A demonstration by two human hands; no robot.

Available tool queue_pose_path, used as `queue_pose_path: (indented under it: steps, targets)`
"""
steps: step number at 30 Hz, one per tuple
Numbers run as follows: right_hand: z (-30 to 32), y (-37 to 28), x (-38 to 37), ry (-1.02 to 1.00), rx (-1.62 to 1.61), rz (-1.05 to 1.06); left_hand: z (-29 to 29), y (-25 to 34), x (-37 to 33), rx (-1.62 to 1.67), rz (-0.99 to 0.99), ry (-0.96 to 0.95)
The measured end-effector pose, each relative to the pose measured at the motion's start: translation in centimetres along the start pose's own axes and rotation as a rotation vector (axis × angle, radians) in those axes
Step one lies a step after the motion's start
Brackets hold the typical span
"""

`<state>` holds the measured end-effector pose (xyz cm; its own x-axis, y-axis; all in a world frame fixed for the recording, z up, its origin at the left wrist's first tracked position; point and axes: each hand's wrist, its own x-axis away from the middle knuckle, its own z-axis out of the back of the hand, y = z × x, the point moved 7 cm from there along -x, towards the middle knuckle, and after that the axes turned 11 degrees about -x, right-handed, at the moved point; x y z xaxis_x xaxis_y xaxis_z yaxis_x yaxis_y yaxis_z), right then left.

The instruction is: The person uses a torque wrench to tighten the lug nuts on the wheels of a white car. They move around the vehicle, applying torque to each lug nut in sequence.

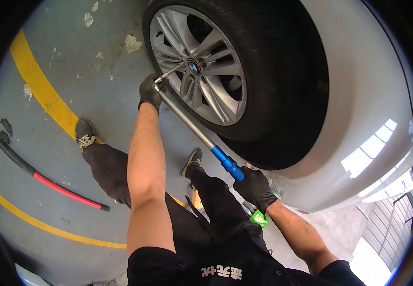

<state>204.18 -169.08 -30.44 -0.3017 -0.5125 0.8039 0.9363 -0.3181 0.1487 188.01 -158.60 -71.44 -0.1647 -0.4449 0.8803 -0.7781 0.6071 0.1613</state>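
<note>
A long torque wrench (pixel 187 118) with a steel shaft and a blue grip (pixel 227 162) slants across the middle of the view. My right hand (pixel 254 188), in a black glove, is closed round the lower end of that grip. At the wrench's upper end, my gloved left hand (pixel 149 91) is closed about its head, its fingers partly hidden. From the head, a thin extension bar (pixel 172 71) runs to the silver alloy wheel (pixel 221 70), reaching it beside the round centre cap (pixel 194 67). The fitting at the bar's far end is too small to make out.
A black tyre (pixel 268 71) surrounds the wheel under a pale car body (pixel 373 86) on the right. A red and black bar (pixel 63 189) lies on the grey floor at left, near yellow lines (pixel 44 88). A bright green object (pixel 259 218) is by my right forearm.
</note>
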Motion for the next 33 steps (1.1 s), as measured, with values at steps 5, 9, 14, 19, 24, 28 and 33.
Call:
queue_pose_path:
  steps: [5,9,14,19,24,28,33]
  targets:
    - [-6.0,5.5,-2.9,0.139,-0.032,-0.026,-1.3,-0.8,-1.5,-0.044,0.001,-0.053]
    - [-5.5,2.8,-2.2,0.044,-0.081,-0.045,-0.5,0.1,-2.0,-0.067,0.013,-0.021]
    - [0.2,-1.2,-0.5,-0.014,-0.015,-0.080,-0.4,0.9,-1.8,-0.030,0.061,0.032]
    - [-5.7,4.1,-2.8,0.120,-0.014,-0.173,-1.3,-0.6,-1.4,-0.110,0.043,0.028]
    - [-6.4,4.0,-2.5,0.127,-0.023,-0.074,0.3,-1.2,-2.2,-0.175,0.053,0.043]
    - [-10.5,8.3,-4.9,0.230,-0.114,-0.084,-1.4,-0.2,-1.8,-0.138,-0.071,-0.004]
    - [-3.6,1.1,-2.0,-0.052,0.025,-0.051,0.6,1.5,-1.8,-0.078,-0.045,-0.076]
